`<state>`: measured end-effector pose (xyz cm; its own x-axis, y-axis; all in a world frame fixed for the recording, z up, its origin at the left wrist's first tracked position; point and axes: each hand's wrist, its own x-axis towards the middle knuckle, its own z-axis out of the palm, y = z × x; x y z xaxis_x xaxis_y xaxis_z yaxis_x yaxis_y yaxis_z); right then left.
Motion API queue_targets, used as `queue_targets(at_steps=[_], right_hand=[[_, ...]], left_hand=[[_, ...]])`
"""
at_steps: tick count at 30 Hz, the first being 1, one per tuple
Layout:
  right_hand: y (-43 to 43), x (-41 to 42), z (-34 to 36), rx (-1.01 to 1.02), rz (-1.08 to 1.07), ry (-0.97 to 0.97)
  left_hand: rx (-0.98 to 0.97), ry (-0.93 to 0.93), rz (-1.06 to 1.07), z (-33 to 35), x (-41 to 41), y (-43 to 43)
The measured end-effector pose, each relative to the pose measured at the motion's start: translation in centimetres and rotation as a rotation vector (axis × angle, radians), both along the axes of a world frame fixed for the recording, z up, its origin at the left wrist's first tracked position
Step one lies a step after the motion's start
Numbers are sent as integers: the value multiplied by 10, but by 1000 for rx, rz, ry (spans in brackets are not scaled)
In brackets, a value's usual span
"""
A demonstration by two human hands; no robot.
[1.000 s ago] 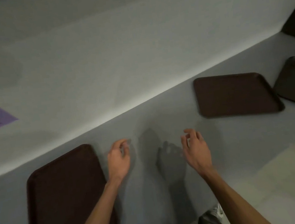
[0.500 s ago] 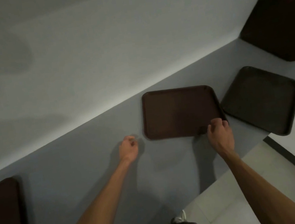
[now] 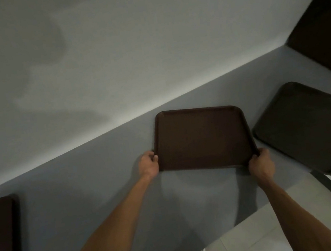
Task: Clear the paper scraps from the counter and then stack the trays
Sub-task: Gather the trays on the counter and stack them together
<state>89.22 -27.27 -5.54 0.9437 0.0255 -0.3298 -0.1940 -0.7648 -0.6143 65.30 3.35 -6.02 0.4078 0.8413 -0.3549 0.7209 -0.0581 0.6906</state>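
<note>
Trays are the task's things here, and four brown ones show on the grey counter (image 3: 90,199). The middle tray (image 3: 202,139) lies in front of the person, its far edge close to the wall (image 3: 108,59) and its near edge towards the person, with a shadow on the counter just below that edge. Its right side runs just beside a second tray (image 3: 307,126), with only a narrow strip of counter between them. That second tray is turned at an angle, and its near corner appears to reach past the counter's front edge, over the tiled floor (image 3: 261,239). A third tray (image 3: 324,35) sits farther right, near the wall and cut by the frame. The fourth tray (image 3: 0,244) lies well apart at the left, also cut by the frame, and a wide stretch of bare counter lies between it and the middle tray.

Both hands hold the middle tray. The left hand (image 3: 149,163) grips its left edge near the front corner, thumb on the rim and fingers curled around it. The right hand (image 3: 260,164) clasps the front right corner, fingers wrapped tight on the rim. Both bare forearms reach in from the bottom of the view.
</note>
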Motion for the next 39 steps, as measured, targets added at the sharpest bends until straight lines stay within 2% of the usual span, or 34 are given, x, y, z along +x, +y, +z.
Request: queue_targets(at_steps=[4, 8, 13, 15, 18, 23, 25, 28, 31, 35, 39], right_hand=[[13, -24, 7, 198, -59, -100], [39, -60, 14, 283, -41, -168], [93, -109, 24, 415, 163, -193], [122, -133, 30, 470, 276, -148], [170, -184, 46, 554, 441, -93], [248, -287, 71, 612, 535, 20], [278, -329, 75, 625, 519, 86], [321, -399, 75, 624, 531, 129], [350, -485, 80, 519, 642, 93], [360, -610, 67, 346, 863, 37], [355, -689, 40, 323, 975, -20]], left_hand=[[-56, -87, 73, 11, -42, -2], [-217, -328, 276, 41, -100, -2], [-331, -583, 437, 78, -205, 39], [-304, -609, 488, 88, -252, 63], [-139, -546, 474, 110, -327, 96], [52, -251, 66, 141, -463, 128], [143, -136, -13, 143, -514, 135], [266, -63, 83, 132, -586, 140], [357, -49, 231, 117, -642, 136], [400, -53, 444, 86, -702, 131], [416, 40, 604, 63, -740, 128]])
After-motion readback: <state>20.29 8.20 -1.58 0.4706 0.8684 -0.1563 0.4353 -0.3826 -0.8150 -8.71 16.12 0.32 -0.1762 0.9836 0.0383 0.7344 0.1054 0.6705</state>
